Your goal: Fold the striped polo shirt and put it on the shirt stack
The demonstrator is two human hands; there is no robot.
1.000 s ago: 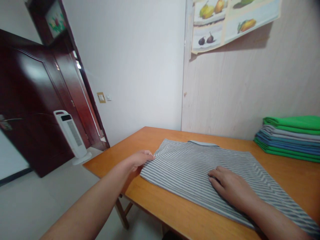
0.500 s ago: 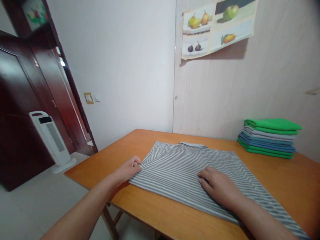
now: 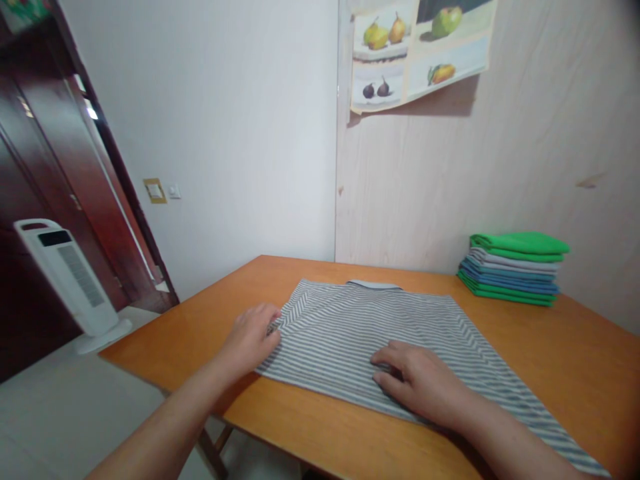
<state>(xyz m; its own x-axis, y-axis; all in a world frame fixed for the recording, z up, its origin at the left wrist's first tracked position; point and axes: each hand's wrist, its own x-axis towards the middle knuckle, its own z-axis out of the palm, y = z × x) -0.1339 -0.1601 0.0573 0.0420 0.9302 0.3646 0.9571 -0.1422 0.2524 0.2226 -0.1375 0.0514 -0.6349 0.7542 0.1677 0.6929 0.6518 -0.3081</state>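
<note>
A grey-and-white striped shirt [image 3: 340, 340] lies spread on the wooden table, its light collar [image 3: 375, 285] at the far edge. Beside the shirt's left edge is my left hand [image 3: 253, 337], its thumb and fingers apart around the border; whether the fingertips touch the fabric is hard to tell. My right hand [image 3: 415, 380] rests over the near middle of the shirt, palm down, with thumb and fingers spread. Part of the shirt's near right side is hidden under my right forearm.
A stack of folded green, grey and blue cloths [image 3: 513, 267] stands at the back right of the table [image 3: 300, 427]. Behind the table is a wall [image 3: 250, 133] with fruit pictures [image 3: 425, 50]. A white tower fan [image 3: 75, 280] stands on the floor at left.
My left hand's fingers have opened from a closed grip at the shirt's left edge. My right hand has slid slightly left and nearer over the shirt. The view has turned a little right.
</note>
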